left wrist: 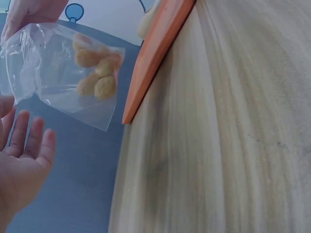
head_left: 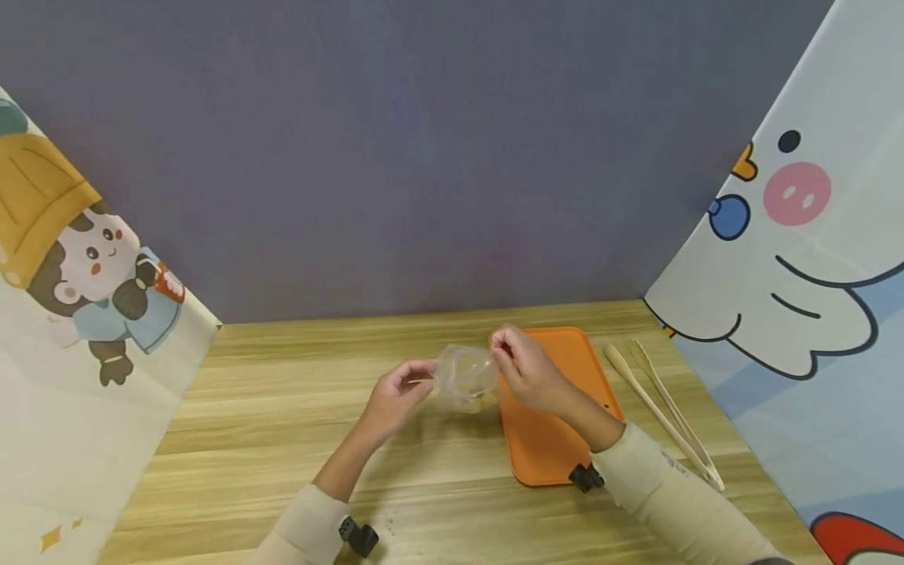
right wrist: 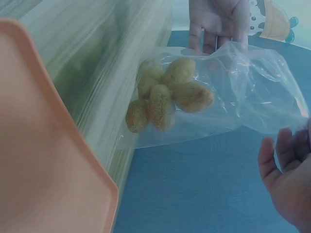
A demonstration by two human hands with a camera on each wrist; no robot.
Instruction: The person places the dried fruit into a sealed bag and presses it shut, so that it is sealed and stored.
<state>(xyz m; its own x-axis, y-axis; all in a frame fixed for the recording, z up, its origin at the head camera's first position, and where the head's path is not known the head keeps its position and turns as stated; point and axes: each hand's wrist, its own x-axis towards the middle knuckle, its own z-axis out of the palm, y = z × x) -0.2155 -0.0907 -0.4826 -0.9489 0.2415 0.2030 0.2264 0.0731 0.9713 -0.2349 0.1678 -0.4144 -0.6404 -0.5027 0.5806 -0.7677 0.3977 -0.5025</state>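
A clear plastic bag [head_left: 462, 369] hangs above the wooden table between both hands. At its bottom lie several tan, oval, wrinkled pieces [right wrist: 162, 108]; their exact kind is not clear. My left hand [head_left: 393, 402] pinches the left edge of the bag's mouth between thumb and index finger, its other fingers loosely bent in the left wrist view. Opposite it, my right hand [head_left: 531, 372] pinches the other edge of the mouth with its fingertips, partly cut off by the frame in the right wrist view. The mouth looks spread between the hands.
An orange tray [head_left: 544, 447] lies on the table [head_left: 282, 439] under my right forearm. Light-coloured tongs [head_left: 667, 408] rest to its right. A grey panel [head_left: 424, 157] stands behind, with cartoon-printed panels on both sides.
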